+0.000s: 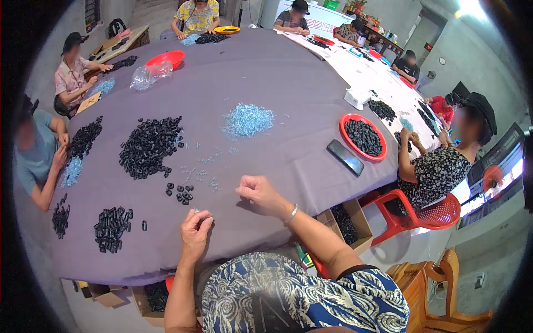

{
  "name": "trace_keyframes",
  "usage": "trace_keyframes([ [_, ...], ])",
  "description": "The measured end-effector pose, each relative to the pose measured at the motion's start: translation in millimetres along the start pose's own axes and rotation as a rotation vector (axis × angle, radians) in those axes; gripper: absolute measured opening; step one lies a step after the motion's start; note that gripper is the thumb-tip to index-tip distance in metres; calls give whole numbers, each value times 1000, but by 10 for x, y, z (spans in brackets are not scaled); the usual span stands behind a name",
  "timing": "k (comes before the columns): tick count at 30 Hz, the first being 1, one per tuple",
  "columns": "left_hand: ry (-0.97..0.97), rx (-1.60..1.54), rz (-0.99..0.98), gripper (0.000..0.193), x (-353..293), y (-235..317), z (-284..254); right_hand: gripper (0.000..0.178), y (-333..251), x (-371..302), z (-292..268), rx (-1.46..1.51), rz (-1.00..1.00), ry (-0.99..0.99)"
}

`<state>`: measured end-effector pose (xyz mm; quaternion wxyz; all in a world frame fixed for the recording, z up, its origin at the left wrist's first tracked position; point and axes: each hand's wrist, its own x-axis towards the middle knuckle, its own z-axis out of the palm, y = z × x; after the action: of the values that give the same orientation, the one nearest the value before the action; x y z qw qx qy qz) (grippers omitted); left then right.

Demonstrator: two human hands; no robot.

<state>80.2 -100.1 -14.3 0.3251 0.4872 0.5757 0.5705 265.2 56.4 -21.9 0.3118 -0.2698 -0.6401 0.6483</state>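
My left hand (196,232) is over the near edge of the grey-covered table (288,161), thumb and fingers pinched together. A tiny pale bit shows at its fingertips, too small to name. To its right, my right hand (261,193) is closed with fingers curled; whatever it grips is hidden. Between the hands and the large pile of small black plastic parts (149,149) lie a few loose black parts (182,194) and scattered tiny clear pieces (213,183). Farther off is a heap of tiny light-blue clear pieces (248,120). Longer black cylindrical parts (111,230) lie at the left.
A red tray of black parts (363,137) and a dark phone (345,157) lie at the right. Toward the back are a red basin (166,58) and a plastic bag (150,77). Co-workers sit around the table. A red chair (427,213) and cartons (350,222) stand beside me.
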Motion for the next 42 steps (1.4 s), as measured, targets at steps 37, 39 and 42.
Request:
trace_keyframes([
  [37,94,146,115,16,-118,-30,-147,23,-147,-64,135,-236,-49,-10],
  [39,203,125,92,20,-16,-181,-158,13,-93,-35,39,-290,-16,52],
  [42,335,-21,7,24,164,-106,-172,5,-176,-40,42,193,114,94],
])
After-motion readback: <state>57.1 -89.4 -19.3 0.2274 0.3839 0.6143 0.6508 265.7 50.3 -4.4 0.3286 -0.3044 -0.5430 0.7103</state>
